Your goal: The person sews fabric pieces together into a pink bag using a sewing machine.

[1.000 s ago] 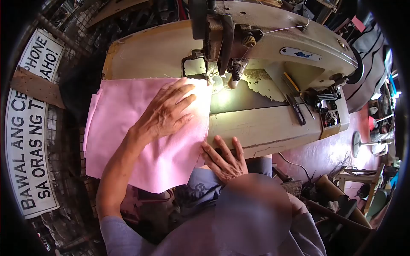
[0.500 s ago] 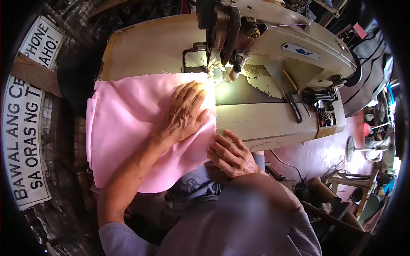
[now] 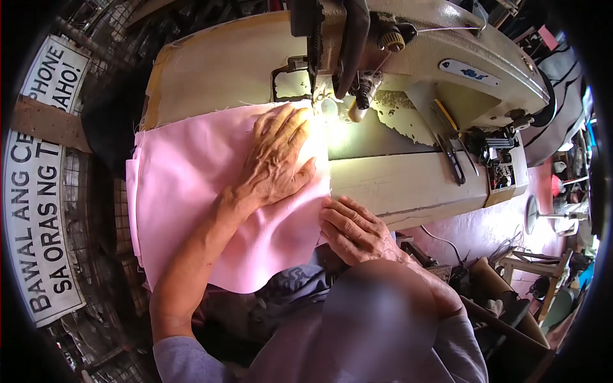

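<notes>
A piece of pink fabric (image 3: 191, 185) lies on the bed of a sewing machine (image 3: 396, 185), its top right corner close to the lit needle area. My left hand (image 3: 279, 153) rests flat on the fabric near that corner, palm down, with the thumb held away from the fingers. Lower down, my right hand (image 3: 357, 233) has its fingers drawn together at the fabric's right edge and grips it there. The right thumb is hidden. Part of the fabric hangs over the front edge of the machine bed, above my lap.
Scissors (image 3: 453, 156) with dark handles and a yellow-handled tool (image 3: 446, 116) lie under the machine arm. A bobbin winder (image 3: 495, 147) sits at the bed's right end. Lettered signs (image 3: 38, 230) hang on wire mesh at left. Wooden furniture (image 3: 543, 268) stands at lower right.
My view has shifted slightly. The right hand's fingers, more spread before, have come together on the fabric edge. My left hand still lies flat on the fabric near the needle.
</notes>
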A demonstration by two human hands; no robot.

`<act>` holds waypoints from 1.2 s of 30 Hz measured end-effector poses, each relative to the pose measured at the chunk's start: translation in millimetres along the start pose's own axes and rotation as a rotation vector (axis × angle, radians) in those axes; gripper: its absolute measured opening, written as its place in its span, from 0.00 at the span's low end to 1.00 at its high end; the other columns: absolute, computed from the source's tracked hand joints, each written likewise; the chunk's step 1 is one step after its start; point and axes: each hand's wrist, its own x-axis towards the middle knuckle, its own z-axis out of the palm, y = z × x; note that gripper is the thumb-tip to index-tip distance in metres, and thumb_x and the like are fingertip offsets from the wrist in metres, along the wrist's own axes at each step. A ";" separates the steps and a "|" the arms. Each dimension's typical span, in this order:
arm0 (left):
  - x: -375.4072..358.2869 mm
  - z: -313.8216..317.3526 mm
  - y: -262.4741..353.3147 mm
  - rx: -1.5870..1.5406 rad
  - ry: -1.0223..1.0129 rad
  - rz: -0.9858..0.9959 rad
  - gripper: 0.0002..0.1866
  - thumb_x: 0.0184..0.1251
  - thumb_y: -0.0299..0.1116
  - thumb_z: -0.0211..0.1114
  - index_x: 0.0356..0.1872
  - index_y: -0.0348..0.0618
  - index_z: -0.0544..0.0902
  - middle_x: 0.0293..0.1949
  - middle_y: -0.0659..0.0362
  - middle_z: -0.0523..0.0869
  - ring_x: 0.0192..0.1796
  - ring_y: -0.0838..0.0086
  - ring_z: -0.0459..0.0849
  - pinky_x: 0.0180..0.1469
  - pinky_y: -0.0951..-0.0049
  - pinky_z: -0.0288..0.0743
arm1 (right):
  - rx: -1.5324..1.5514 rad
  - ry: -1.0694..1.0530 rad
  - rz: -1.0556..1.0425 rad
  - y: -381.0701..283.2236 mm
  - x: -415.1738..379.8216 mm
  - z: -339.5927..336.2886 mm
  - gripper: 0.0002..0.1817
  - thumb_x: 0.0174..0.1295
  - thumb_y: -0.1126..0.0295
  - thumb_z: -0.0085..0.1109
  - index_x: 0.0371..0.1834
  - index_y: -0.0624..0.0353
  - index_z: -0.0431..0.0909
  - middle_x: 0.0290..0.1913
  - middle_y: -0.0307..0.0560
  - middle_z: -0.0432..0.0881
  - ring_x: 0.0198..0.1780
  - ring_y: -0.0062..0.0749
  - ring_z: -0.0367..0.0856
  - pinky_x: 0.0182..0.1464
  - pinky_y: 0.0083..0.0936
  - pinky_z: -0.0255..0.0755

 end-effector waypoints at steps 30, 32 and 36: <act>-96.2 -82.0 106.8 0.280 -0.519 0.191 0.34 0.61 0.30 0.73 0.72 0.43 0.76 0.80 0.51 0.66 0.84 0.48 0.57 0.83 0.36 0.52 | 1.473 0.232 0.968 -40.2 -70.6 73.1 0.30 0.67 0.68 0.74 0.70 0.62 0.73 0.66 0.50 0.81 0.66 0.36 0.79 0.70 0.35 0.72; -100.9 -87.2 99.0 0.162 -0.365 0.142 0.25 0.67 0.23 0.66 0.66 0.43 0.80 0.75 0.53 0.73 0.83 0.52 0.62 0.81 0.37 0.58 | 1.618 0.282 0.959 -41.7 -64.1 74.8 0.23 0.68 0.71 0.73 0.65 0.62 0.79 0.59 0.47 0.85 0.60 0.28 0.81 0.66 0.30 0.73; -94.4 -104.0 79.5 0.033 -0.282 0.062 0.22 0.67 0.26 0.68 0.62 0.45 0.83 0.73 0.54 0.75 0.82 0.56 0.64 0.81 0.39 0.60 | 1.627 0.293 1.029 -49.9 -52.6 63.6 0.17 0.68 0.75 0.73 0.59 0.60 0.85 0.51 0.39 0.89 0.52 0.20 0.83 0.59 0.23 0.77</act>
